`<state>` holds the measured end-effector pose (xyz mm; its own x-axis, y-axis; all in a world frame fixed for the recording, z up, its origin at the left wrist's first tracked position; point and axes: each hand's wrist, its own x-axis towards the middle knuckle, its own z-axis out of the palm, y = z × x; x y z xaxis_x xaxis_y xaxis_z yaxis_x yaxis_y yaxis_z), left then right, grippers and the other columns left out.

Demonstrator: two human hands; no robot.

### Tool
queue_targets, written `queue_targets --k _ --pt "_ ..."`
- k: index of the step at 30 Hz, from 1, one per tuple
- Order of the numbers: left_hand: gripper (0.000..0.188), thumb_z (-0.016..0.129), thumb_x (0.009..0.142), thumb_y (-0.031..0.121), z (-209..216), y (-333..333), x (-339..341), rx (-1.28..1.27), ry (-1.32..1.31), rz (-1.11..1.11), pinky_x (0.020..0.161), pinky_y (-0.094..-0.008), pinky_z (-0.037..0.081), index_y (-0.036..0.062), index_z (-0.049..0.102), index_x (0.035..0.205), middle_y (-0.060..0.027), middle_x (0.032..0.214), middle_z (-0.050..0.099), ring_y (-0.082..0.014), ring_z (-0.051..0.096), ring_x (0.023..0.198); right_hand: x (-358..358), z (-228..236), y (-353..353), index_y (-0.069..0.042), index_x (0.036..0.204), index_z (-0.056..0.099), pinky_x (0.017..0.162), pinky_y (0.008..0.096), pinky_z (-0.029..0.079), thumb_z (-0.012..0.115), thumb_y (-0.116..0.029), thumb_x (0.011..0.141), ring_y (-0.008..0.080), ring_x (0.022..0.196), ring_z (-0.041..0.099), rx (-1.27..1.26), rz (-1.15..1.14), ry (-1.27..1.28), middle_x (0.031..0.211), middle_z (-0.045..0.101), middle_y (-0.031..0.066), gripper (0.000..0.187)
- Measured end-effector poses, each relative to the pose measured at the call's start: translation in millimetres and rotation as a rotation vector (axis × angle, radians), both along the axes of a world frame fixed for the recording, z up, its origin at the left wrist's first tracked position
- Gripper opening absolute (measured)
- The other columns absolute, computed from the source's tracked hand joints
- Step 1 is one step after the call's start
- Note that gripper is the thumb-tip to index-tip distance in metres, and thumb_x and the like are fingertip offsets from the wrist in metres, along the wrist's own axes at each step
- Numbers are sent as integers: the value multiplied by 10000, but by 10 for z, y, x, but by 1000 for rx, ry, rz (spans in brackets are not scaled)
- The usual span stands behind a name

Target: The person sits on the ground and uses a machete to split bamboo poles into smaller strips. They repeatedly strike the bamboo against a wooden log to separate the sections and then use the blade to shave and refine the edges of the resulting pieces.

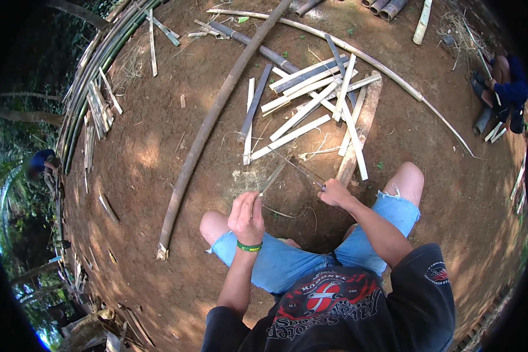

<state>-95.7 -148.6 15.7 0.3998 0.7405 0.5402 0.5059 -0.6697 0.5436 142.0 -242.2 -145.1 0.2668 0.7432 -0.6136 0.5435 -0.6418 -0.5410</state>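
My left hand (246, 218), with a green band at its wrist, is closed on the near end of a short bamboo strip (272, 178) that points up and away to the right. My right hand (336, 192) is wrapped round the handle of a long, thin-bladed knife (302, 170). The blade slants away to the left and passes by the strip's far end; whether they touch I cannot tell. Beyond both hands lies a loose pile of split bamboo pieces (311, 94), pale inside and dark outside. Several rest against a thick log (365, 120).
A long bamboo pole (211, 120) lies on the ground to the left. A curved pale pole (358, 51) arcs past the pile. Green bamboo poles (94, 79) are stacked at far left. One person (506, 88) crouches at far right, another (43, 164) is at far left.
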Motion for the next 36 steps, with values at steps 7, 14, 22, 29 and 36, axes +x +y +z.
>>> queue_targets --k 7,14,22,29,36 --pt "227 697 813 -116 -32 36 -26 -21 -20 37 775 -353 557 -32 683 1023 -153 980 692 -288 695 886 -261 502 -123 36 818 688 763 492 528 683 -249 786 446 814 672 167 19 199 796 672 281 287" --pt "245 697 808 -130 -137 -32 -138 -1 -35 47 784 -347 559 -32 679 1031 -145 981 701 -272 697 890 -394 796 -45 45 729 631 693 514 499 657 -224 778 468 727 642 200 -11 286 723 628 289 275" --pt "263 693 800 -132 -254 -151 -192 17 -28 55 790 -356 566 -31 684 1043 -149 995 706 -277 700 894 -493 696 -20 49 746 629 680 506 499 665 -193 776 458 702 642 143 -48 302 684 616 270 246" --pt "265 698 793 -125 -267 -129 -200 -8 -78 134 801 -368 577 -25 691 1038 -152 991 704 -298 704 903 -642 570 -47 45 719 624 679 506 497 664 -214 777 441 679 644 238 -53 270 647 615 244 268" --pt "246 699 795 -132 -267 -94 -181 -23 -103 110 800 -374 573 -33 692 1020 -150 982 701 -295 698 891 -658 722 -39 59 777 639 729 504 513 671 -208 758 484 775 640 339 82 284 749 634 299 270"
